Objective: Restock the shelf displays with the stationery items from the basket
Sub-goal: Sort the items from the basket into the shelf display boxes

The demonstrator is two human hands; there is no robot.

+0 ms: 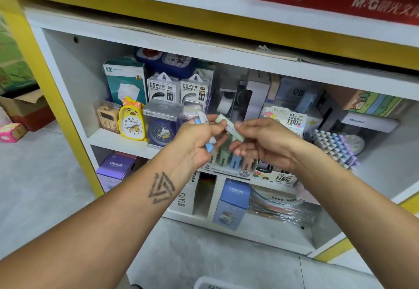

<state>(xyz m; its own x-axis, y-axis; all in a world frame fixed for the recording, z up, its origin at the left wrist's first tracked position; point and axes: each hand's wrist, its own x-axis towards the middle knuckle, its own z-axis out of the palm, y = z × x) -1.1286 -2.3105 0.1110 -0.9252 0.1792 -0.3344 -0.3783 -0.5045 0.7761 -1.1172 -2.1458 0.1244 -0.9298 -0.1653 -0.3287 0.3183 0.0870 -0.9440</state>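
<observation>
We judge the left hand [199,139], clutching blue-and-white pens [207,130] while both it and the right hand [256,143] pinch a green pen [229,127] at frame centre above the display box [229,166], may drop one.

Crowded shelf [118,141] (clocks [132,122] in front)

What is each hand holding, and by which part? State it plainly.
Left hand grips blue-and-white pens around their middles. Right hand pinches the pale green item at its lower end; the left fingers touch its upper part.
</observation>
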